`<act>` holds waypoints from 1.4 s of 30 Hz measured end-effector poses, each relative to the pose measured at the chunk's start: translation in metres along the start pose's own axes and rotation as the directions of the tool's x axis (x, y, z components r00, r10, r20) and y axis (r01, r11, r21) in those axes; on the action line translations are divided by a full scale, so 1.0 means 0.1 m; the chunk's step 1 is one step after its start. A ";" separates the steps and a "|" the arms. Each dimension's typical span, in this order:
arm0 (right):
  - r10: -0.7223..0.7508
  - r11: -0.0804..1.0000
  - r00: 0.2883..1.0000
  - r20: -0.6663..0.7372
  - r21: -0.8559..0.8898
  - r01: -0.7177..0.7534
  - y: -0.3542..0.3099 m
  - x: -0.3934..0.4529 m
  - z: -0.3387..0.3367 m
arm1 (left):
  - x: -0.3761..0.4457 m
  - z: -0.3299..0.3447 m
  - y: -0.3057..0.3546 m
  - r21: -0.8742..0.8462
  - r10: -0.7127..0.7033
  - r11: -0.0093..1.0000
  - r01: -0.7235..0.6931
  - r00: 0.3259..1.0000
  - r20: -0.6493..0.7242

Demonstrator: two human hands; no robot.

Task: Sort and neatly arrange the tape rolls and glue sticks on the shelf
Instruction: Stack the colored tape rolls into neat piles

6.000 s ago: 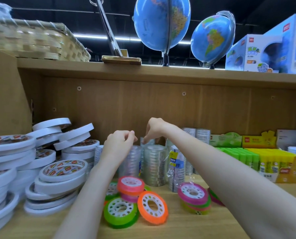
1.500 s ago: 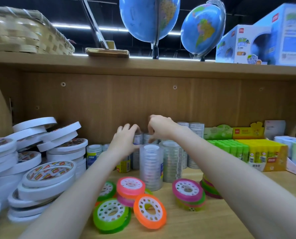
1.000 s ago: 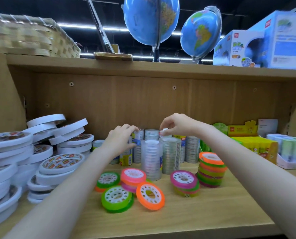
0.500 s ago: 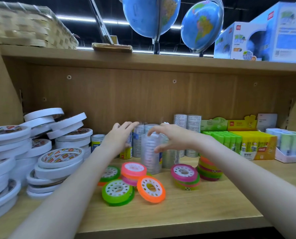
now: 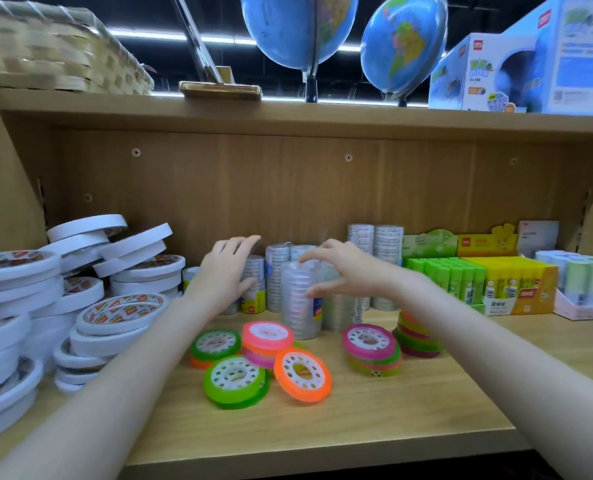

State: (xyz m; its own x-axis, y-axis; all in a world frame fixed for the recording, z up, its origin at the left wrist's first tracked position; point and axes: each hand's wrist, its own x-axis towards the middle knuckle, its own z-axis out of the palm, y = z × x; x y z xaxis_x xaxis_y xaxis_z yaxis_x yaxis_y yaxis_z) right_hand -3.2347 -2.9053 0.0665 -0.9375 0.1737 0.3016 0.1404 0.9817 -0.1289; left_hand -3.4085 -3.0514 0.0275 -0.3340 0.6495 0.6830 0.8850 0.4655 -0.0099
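Upright tubes of clear tape rolls (image 5: pixel 300 299) stand in a cluster at the middle back of the wooden shelf (image 5: pixel 357 427). My left hand (image 5: pixel 227 271) is spread open against the left tubes. My right hand (image 5: pixel 343 268) hovers with fingers apart at the top of the front clear tube, holding nothing. Neon coloured tape rolls (image 5: pixel 267 355) lie loose in front; one orange roll (image 5: pixel 302 374) leans tilted. More neon rolls form stacks (image 5: pixel 371 344) on the right. Green and yellow glue sticks (image 5: pixel 478 282) fill display boxes at the right.
Large white double-sided tape rolls (image 5: pixel 91 296) are piled unevenly at the left, some tilted. A pink tray of pale green sticks (image 5: pixel 586 285) stands at the far right. On the upper shelf stand a woven basket (image 5: pixel 53 53), two globes (image 5: pixel 302 29) and boxed globes (image 5: pixel 530 60).
Both hands have drawn back from the rear tubes and opened up. My right hand has come down to the front clear tube. The view has pulled back a little.
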 end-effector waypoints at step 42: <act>0.039 0.999 0.995 0.089 -0.006 -0.039 -0.14 -0.69 -0.27 | -0.55 -0.61 0.48 -0.479 0.156 0.877 0.030 0.926 0.343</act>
State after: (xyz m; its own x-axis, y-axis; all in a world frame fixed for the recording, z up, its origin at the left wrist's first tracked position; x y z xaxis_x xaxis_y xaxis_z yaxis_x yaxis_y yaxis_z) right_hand -3.1634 -2.9289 0.0733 -0.9559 0.2044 0.2107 0.1786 0.9746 -0.1353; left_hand -3.3276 -3.1012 0.0345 -0.2830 0.8804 0.3805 0.9217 0.1399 0.3619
